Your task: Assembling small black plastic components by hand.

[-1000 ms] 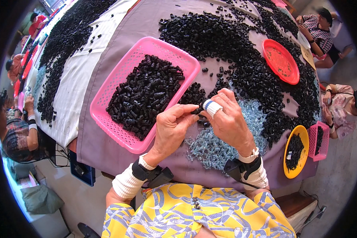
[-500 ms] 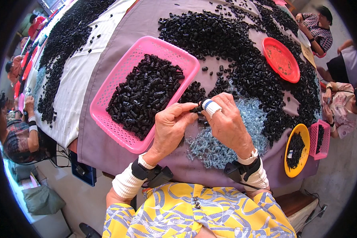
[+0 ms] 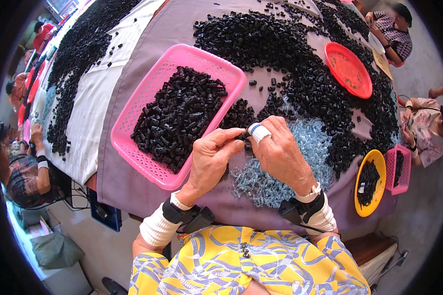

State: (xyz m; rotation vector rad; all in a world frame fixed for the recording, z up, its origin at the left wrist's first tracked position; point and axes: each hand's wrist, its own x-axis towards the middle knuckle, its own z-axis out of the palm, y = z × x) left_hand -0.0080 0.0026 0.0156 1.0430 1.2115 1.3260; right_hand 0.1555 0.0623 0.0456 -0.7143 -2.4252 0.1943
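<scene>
My left hand [image 3: 212, 156] is closed in a pinch, thumb and forefinger meeting around a small black plastic piece [image 3: 245, 132] that is mostly covered. Against it, my right hand [image 3: 281, 153] is closed too, its fingers curled down and a white and blue wrap around one finger. Whatever the right fingertips hold is hidden. To the left, a pink perforated basket [image 3: 202, 55] holds a pile of small black cylindrical pieces [image 3: 179, 118]. Beneath and beside my right hand spreads a heap of clear bluish small pieces [image 3: 263, 182].
A large heap of black pieces [image 3: 253, 39] covers the far table. A red tray [image 3: 349, 71] rests on it at right. A yellow dish [image 3: 362, 206] and a small pink basket [image 3: 402, 184] stand at the right edge. Other people sit along both sides.
Both hands stay almost in place, fingertips together. The black piece between them shows less than before. At the right, a standing person has mostly left the view.
</scene>
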